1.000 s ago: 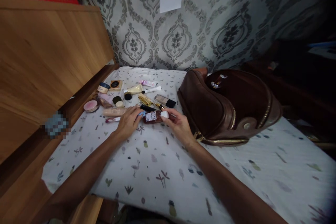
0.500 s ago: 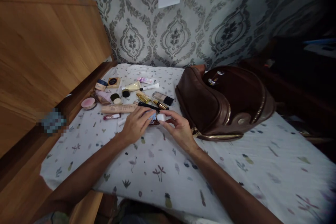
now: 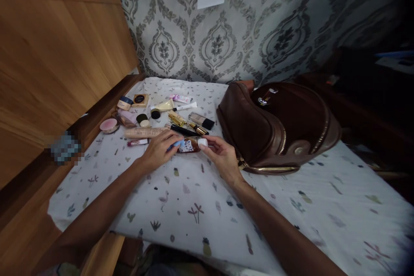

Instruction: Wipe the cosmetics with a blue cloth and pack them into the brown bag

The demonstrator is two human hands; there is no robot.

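A small brown bottle point(image 3: 188, 145) with a blue-and-white patterned label lies on its side at the front of the cosmetics. The fingers and thumb of my right hand point(image 3: 223, 155) pinch its white cap point(image 3: 202, 142). At the bottle's other end, my left hand point(image 3: 158, 150) is closed on a small light-blue item point(image 3: 177, 143), mostly covered by its fingers, so I cannot tell its kind. Just behind the hands lie a black stick point(image 3: 183, 130) and a long beige tube point(image 3: 145, 133). A dark pink lip gloss tube point(image 3: 137, 142) is left of my left hand.
A large brown bag point(image 3: 274, 125) with gold zippers stands right of the cosmetics. Around the cloth-covered table point(image 3: 181, 215) lie a pink compact point(image 3: 109, 125), a jar point(image 3: 124, 103) and a foundation bottle point(image 3: 201, 120). A wooden cabinet point(image 3: 64, 43) borders the left; a patterned wall is behind.
My left hand has shifted left with the blue item, uncovering the brown bottle's label. My right hand stays on the white cap, moved slightly right.
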